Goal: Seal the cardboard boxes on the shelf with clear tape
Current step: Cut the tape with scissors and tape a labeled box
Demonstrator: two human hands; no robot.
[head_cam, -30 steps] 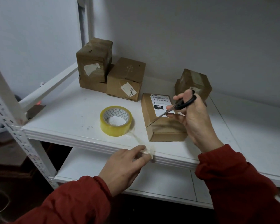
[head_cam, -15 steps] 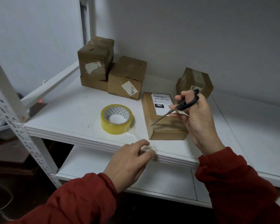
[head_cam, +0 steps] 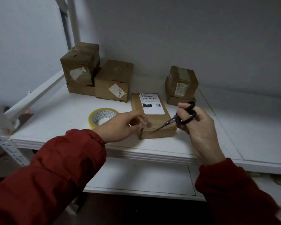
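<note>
A flat cardboard box (head_cam: 154, 118) with a white shipping label lies near the front of the white shelf (head_cam: 58, 120). My left hand (head_cam: 120, 125) pinches a strip of clear tape (head_cam: 143, 125) over the box's near left corner. The yellowish tape roll (head_cam: 98, 117) lies flat just left of the box, partly hidden by my left hand. My right hand (head_cam: 196, 127) grips black-handled scissors (head_cam: 180, 119), their blades pointing left and down over the box's front edge.
Three stacked cardboard boxes (head_cam: 96, 78) stand at the back left of the shelf, and two more boxes (head_cam: 181, 86) stand stacked at the back right. A white perforated upright (head_cam: 5, 143) rises at the left. A lower shelf (head_cam: 136, 177) lies beneath.
My left hand lifted from the shelf's front edge with the tape strip and moved up to the box's near left corner. The right hand with the scissors stayed by the box.
</note>
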